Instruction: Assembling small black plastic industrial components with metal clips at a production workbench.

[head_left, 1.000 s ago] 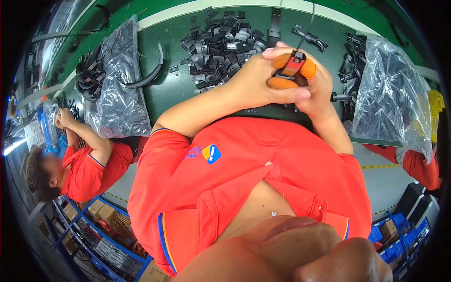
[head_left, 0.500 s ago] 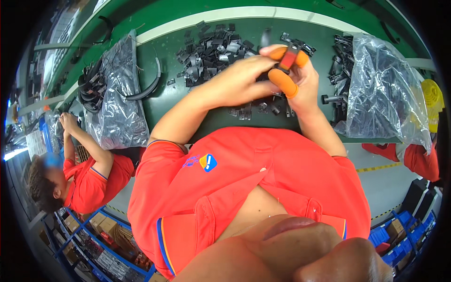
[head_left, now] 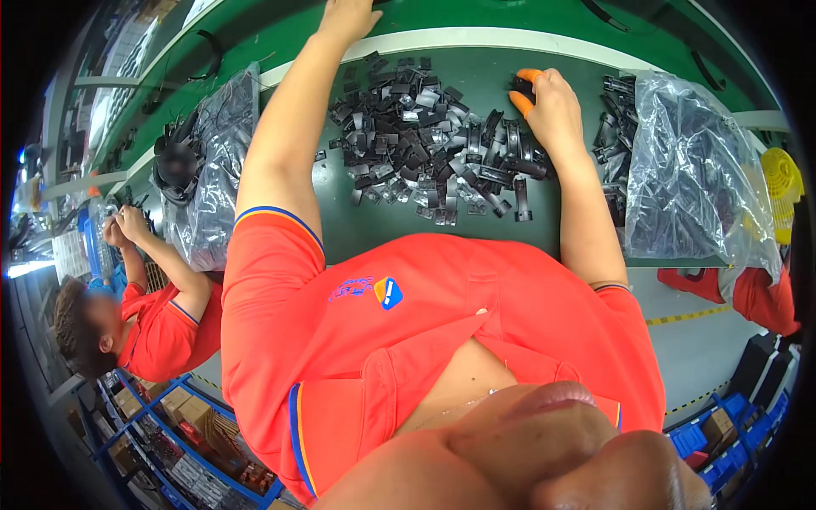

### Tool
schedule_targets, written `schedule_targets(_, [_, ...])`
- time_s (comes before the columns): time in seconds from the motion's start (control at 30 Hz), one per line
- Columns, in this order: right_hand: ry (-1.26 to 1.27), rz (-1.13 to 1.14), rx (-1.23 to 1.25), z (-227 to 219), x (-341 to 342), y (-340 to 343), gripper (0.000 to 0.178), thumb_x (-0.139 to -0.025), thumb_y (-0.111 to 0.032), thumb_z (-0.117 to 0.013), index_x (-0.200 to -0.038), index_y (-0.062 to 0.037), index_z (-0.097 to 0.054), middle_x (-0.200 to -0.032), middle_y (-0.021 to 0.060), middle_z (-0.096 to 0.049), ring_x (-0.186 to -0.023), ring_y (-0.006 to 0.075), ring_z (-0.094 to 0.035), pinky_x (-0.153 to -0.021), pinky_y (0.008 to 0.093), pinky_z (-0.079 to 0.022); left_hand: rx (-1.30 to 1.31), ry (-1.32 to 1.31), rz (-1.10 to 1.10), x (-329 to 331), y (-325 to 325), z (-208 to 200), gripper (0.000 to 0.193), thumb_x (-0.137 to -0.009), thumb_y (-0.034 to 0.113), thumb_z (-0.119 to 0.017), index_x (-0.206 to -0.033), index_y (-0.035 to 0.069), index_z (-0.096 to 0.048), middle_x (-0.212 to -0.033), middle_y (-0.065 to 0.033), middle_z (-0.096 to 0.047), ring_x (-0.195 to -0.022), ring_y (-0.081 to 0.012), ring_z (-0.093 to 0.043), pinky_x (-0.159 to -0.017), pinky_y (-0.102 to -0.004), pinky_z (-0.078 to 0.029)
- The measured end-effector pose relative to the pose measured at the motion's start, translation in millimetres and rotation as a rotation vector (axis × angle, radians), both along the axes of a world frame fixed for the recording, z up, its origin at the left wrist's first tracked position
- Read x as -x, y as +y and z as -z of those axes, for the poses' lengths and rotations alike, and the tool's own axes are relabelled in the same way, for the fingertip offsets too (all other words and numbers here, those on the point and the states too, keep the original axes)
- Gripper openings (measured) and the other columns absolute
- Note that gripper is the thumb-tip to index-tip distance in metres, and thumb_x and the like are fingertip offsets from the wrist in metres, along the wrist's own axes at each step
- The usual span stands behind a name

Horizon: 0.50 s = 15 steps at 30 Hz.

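My left hand (head_left: 348,19) reaches to the far edge of the view, over the green surface beyond the white strip. Its fingers are partly cut off by the top edge, and a dark bit shows at a fingertip; what it holds cannot be made out. My right hand (head_left: 554,115), with orange finger cots on thumb and forefinger, pinches a black plastic part (head_left: 519,86) at the right end of the pile. Small flat black pieces (head_left: 399,127) lie heaped in the middle of the table. Several longer curved black parts (head_left: 510,140) lie beside my right hand.
Clear plastic bags lie left (head_left: 208,161) and right (head_left: 688,170), with more black parts (head_left: 614,119) against the right one. A white strip (head_left: 476,36) crosses the far side. A yellow basket (head_left: 780,191) stands far right. A co-worker in red (head_left: 174,327) works at left.
My hands were together over a black part above the pile. They have parted: the left has swung far forward and left, the right lies lower on the table. The curved parts are now uncovered.
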State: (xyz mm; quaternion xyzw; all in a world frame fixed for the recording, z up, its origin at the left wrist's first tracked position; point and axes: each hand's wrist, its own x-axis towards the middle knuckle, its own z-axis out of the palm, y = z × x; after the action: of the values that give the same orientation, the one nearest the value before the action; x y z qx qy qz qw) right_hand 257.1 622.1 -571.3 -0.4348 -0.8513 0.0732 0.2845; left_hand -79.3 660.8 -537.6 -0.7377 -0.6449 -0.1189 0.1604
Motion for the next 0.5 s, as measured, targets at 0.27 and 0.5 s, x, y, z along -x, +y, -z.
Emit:
schedule_targets(0.27, [0.197,0.096,0.211,-9.3,0.7,-9.1,0.025,-0.081,-0.024,-0.066,-0.099,-0.0072,-0.062,-0.086,0.0094,-0.061,-0.079,0.0214,-0.059,-0.074,0.0299,-0.046,0.394,-0.550,0.306,-34.6,-125.9,-41.7,0.032,-0.087,0.024,-0.058,-0.112,0.005,-0.058,-0.114,-0.0143,-0.058,-0.110,-0.0292,-0.053,-0.094,-0.0352,-0.040])
schedule_targets(0.5, [0.751,0.008,0.475,-16.3,-1.3,-24.3,0.025,-0.086,-0.007,-0.060,-0.111,-0.0014,-0.057,-0.091,0.0028,-0.058,-0.074,0.0078,-0.052,-0.068,0.0206,-0.042,0.556,-0.920,-0.355,-10.9,-279.8,-39.2,0.024,-0.087,0.025,-0.059,-0.096,0.002,-0.062,-0.082,-0.0081,-0.063,-0.074,-0.0155,-0.056,-0.067,-0.0282,-0.044])
